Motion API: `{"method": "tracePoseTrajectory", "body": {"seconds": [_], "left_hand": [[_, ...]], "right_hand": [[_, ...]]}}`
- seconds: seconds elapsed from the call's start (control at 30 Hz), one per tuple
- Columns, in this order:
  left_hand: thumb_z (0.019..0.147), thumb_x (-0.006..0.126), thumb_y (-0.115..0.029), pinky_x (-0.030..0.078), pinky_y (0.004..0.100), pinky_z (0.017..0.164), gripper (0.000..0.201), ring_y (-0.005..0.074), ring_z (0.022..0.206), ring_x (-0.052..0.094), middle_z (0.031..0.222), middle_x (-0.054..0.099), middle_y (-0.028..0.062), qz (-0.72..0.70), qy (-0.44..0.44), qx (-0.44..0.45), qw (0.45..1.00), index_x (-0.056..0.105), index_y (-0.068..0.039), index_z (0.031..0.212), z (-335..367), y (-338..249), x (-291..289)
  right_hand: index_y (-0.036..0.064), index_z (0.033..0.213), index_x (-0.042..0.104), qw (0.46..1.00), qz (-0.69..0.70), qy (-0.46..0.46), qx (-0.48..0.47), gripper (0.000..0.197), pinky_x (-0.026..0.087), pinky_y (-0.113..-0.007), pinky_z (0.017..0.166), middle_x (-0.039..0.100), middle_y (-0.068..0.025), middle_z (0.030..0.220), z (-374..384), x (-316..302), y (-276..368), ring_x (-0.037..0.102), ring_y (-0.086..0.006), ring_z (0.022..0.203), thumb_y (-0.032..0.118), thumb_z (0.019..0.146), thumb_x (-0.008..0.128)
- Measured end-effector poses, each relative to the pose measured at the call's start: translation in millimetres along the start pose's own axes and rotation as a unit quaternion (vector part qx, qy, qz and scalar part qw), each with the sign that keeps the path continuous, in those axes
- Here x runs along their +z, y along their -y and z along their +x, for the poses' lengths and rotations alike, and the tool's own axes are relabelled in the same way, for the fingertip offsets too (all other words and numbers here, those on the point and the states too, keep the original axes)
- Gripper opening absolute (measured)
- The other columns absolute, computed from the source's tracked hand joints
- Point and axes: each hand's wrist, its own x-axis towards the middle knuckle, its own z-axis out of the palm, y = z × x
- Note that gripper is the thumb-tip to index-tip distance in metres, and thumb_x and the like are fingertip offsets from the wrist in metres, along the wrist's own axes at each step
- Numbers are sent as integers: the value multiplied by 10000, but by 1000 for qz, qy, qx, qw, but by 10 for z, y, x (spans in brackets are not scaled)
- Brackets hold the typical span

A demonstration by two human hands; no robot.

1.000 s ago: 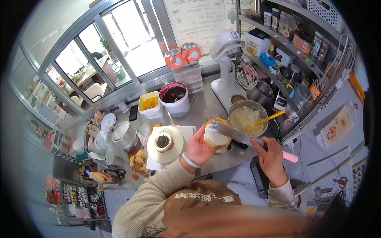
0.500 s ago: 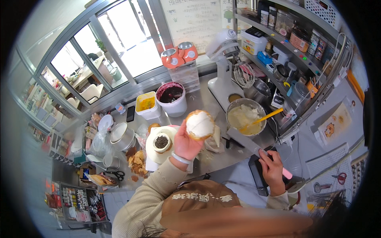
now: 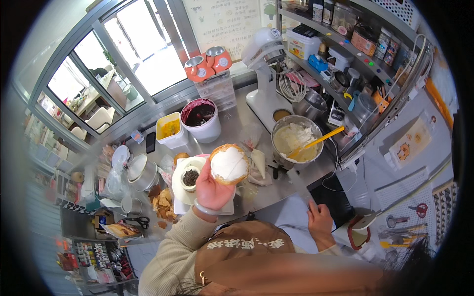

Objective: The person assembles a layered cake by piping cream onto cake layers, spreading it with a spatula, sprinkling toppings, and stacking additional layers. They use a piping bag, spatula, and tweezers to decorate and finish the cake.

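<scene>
My left hand (image 3: 213,193), wearing a pale bangle, grips a round golden-edged cake layer (image 3: 229,165) by its edge. White cream covers the face turned upward. It is held just right of a small white cake (image 3: 189,178) with dark crumbs in its middle, which sits on a white cake turntable (image 3: 177,195). My right hand (image 3: 321,223) is closed around a cake spatula, its long metal blade (image 3: 299,184) pointing up and left below the mixing bowl; the handle is mostly hidden. The steel bowl (image 3: 282,159) contains pale cream and a yellow spatula (image 3: 321,140).
Behind my left hand stand a white tub of dark red filling (image 3: 206,129) and a tub of yellow pieces (image 3: 170,139). A filled piping bag (image 3: 258,163) lies beside the bowl, with a stand mixer (image 3: 266,89) behind. Brown trimmings (image 3: 163,203) and scissors (image 3: 139,220) lie left.
The view has shifted slightly. My left hand has brought the cake layer a little left and closer to me. My right hand has drawn the spatula down, away from the bowl.
</scene>
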Motion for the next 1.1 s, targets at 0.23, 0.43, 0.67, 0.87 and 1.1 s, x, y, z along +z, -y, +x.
{"method": "tracePoseTrajectory", "body": {"seconds": [0.23,0.43,0.67,0.87,1.1], "left_hand": [[1106,324,-346,311,482,1218,539,303,1458,408,1594,409,136,59,-14,67,996,392,-11,1523,-276,-352,84],[1102,352,-338,327,475,1211,519,297,1428,451,1545,477,135,156,-75,154,973,430,-15,1501,-605,-1048,-217],[1100,391,-323,401,461,1159,459,282,1323,562,1405,609,125,261,-233,194,917,531,-11,1406,-711,-1683,-917],[1105,387,-307,462,430,1101,443,268,1236,618,1346,633,142,359,-292,163,871,544,6,1376,-575,-1903,-1259],[1106,405,-277,503,323,991,420,156,1138,637,1250,666,115,510,-234,71,825,588,29,1328,-407,-1816,-1244]], "right_hand": [[181,1297,677,990,-35,-110,-76,437,506,-468,803,598,-119,988,1747,200,-258,596,-330,941,152,863,719],[199,1320,667,992,-98,71,-48,484,491,-472,922,631,-127,1124,2664,751,-504,601,-344,1058,165,841,732],[155,1409,598,990,-22,-65,-126,566,398,-479,1115,514,-197,1465,2527,586,14,483,-402,1341,188,862,739],[128,1404,596,972,88,-54,-212,564,393,-493,1113,495,-209,1472,2171,611,544,481,-422,1335,176,863,748],[133,1369,627,977,98,-20,-186,563,384,-495,1123,481,-183,1492,1815,584,765,467,-411,1348,182,831,784]]}}
